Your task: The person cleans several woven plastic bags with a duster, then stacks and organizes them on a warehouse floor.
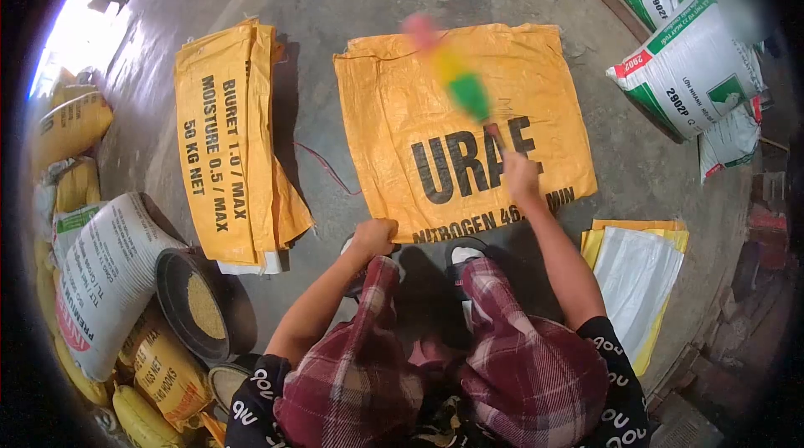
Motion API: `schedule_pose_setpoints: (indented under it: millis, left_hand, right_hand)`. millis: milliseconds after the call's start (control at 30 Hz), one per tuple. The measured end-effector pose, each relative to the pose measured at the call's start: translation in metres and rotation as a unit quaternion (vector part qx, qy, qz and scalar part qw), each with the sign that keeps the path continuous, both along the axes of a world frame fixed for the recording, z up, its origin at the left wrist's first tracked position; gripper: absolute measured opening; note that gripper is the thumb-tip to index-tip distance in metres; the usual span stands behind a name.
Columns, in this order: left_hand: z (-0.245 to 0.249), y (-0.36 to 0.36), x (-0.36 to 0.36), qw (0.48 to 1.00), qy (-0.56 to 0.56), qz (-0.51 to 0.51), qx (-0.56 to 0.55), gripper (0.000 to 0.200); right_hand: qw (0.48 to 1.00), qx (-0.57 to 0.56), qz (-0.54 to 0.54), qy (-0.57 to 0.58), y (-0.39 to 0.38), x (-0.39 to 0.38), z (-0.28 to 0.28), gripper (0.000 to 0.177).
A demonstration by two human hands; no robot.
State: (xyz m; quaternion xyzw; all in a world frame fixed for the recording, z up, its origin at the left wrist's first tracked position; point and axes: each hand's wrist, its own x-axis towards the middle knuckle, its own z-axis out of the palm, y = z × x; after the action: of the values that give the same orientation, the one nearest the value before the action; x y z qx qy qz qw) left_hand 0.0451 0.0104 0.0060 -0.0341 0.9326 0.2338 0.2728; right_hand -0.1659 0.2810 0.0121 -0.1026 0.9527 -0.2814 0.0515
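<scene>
An orange woven sack [377, 105] printed "URAE" lies flat on the floor in front of my feet. My left hand [374, 237] is closed on its near left corner. Over the sack's right part, my right hand [523, 178] grips the thin handle of a colourful duster [469, 96], whose pink, yellow and green head is blurred and points up and to the left. Whether the duster touches the sack, I cannot tell. Left of the sack is a folded pile of orange sacks [226, 142].
Folded white and yellow sacks [641, 272] lie at the right. A black basin [165, 293] holding grain stands at the left, beside full sacks [113, 255]. More full white and green bags [695, 63] are at the upper right. A thin pink string [322, 162] lies between the orange piles.
</scene>
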Motion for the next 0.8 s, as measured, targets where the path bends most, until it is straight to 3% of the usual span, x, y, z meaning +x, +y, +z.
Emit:
schedule_pose_setpoints:
  millis: [33, 67, 133, 167, 267, 367, 500, 600, 667, 700, 767, 800]
  left_hand:
    - [0.001, 0.0, -0.001, 1.0, 0.0, -0.001, 0.004, 0.015]
    - [0.005, 0.0, -0.002, 1.0, -0.008, -0.008, 0.0, 0.015]
    - [0.006, 0.003, -0.003, 1.0, -0.015, -0.02, -0.002, 0.015]
    - [0.005, 0.002, -0.002, 1.0, -0.01, -0.011, -0.001, 0.016]
    - [0.006, 0.0, -0.002, 1.0, -0.004, -0.002, 0.002, 0.016]
    - [0.009, 0.002, -0.003, 1.0, -0.005, 0.004, 0.0, 0.016]
    - [0.003, 0.0, -0.003, 1.0, -0.004, 0.017, 0.006, 0.014]
    - [0.007, 0.001, -0.004, 1.0, 0.008, 0.01, 0.01, 0.014]
    - [0.003, 0.0, -0.002, 1.0, 0.009, 0.014, 0.009, 0.014]
    - [0.001, -0.002, 0.0, 1.0, 0.006, 0.016, 0.011, 0.014]
    - [0.004, -0.002, 0.0, 1.0, 0.008, 0.022, 0.012, 0.014]
    - [0.005, -0.001, -0.001, 1.0, 0.01, 0.025, 0.017, 0.014]
  right_hand:
    - [0.997, 0.0, 0.082, 0.009, -0.005, 0.007, 0.003, 0.032]
    - [0.982, 0.078, 0.172, -0.005, -0.01, 0.008, 0.005, 0.029]
    - [0.954, 0.189, 0.229, -0.032, -0.019, 0.008, 0.007, 0.028]
    - [0.956, 0.189, 0.224, -0.033, -0.016, 0.004, 0.007, 0.028]
    - [0.986, 0.157, -0.007, -0.057, 0.01, -0.024, -0.008, 0.035]
    - [0.974, 0.063, -0.21, -0.049, 0.08, -0.046, -0.028, 0.041]
    - [0.958, 0.102, -0.263, -0.044, 0.098, -0.032, -0.005, 0.042]
    - [0.968, 0.083, -0.235, 0.031, 0.096, -0.012, -0.027, 0.04]
    - [0.988, 0.009, -0.101, 0.119, 0.081, 0.012, -0.026, 0.037]
    - [0.988, 0.005, -0.098, 0.12, 0.082, 0.018, -0.021, 0.037]
    - [0.983, 0.117, 0.094, 0.106, 0.095, 0.024, -0.007, 0.034]
    - [0.983, 0.118, 0.092, 0.106, 0.1, 0.023, -0.005, 0.034]
